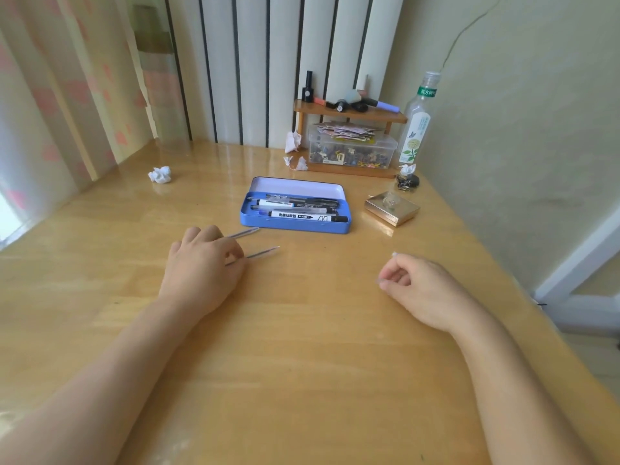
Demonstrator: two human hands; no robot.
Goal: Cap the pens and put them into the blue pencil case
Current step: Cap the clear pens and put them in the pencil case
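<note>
Fingers of the left hand [204, 260] pinch two clear pens [255, 245] on the surface [302, 347]; the right hand [416, 286] pinches small caps (barely visible). Blue pencil case [295, 223] lies open beyond.

Glossy wood surface [302, 330] in corner. Striped panel [285, 62] behind, pale wall [520, 129] right, pink-patterned curtain [60, 95] left, daylight at its lower edge. Small wooden shelf [349, 115] in corner.
</note>
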